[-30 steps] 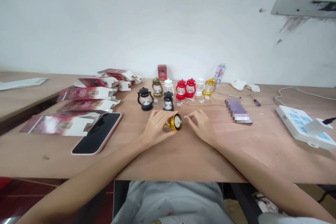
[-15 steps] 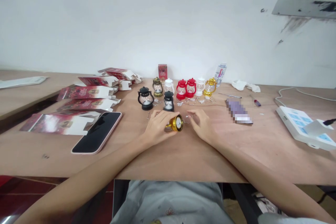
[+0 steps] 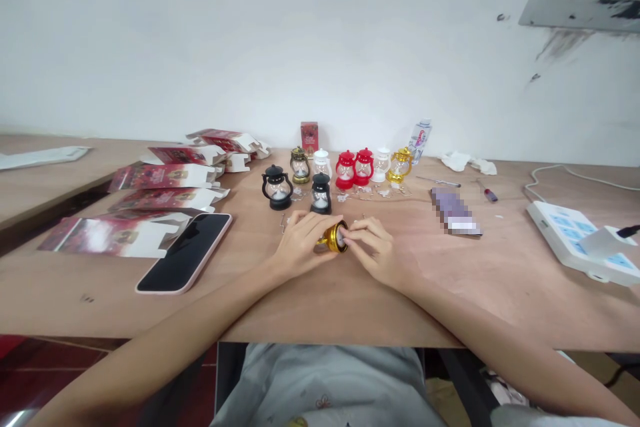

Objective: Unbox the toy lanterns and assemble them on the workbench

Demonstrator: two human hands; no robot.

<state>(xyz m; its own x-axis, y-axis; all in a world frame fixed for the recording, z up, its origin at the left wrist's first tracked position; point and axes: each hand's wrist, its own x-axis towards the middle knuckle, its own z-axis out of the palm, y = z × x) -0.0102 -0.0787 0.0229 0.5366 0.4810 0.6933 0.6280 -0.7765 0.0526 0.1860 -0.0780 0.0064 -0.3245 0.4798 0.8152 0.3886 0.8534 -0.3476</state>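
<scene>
A small gold lantern (image 3: 332,239) lies on its side, its round base turned to the right. My left hand (image 3: 303,243) is wrapped round its body and covers most of it. At the open end of the base, my right hand (image 3: 377,252) presses its fingertips together against the pale disc there. Whatever sits between those fingertips is too small to make out. Just beyond the hands stand a black lantern (image 3: 321,195) and, to its left, another black lantern (image 3: 277,189). Small wire pieces and white bits (image 3: 384,193) lie scattered behind the hands.
Behind stand a bronze lantern (image 3: 300,167), red lanterns (image 3: 345,172), white lanterns (image 3: 381,167) and a gold lantern (image 3: 399,167). Flattened red boxes (image 3: 155,177) and a phone (image 3: 185,253) lie left. Rightward are a blurred purple packet (image 3: 454,210), a screwdriver (image 3: 489,194) and a power strip (image 3: 575,233).
My right hand has moved left from beside the lantern, and its fingertips now touch the base. My left hand keeps its hold in the same spot.
</scene>
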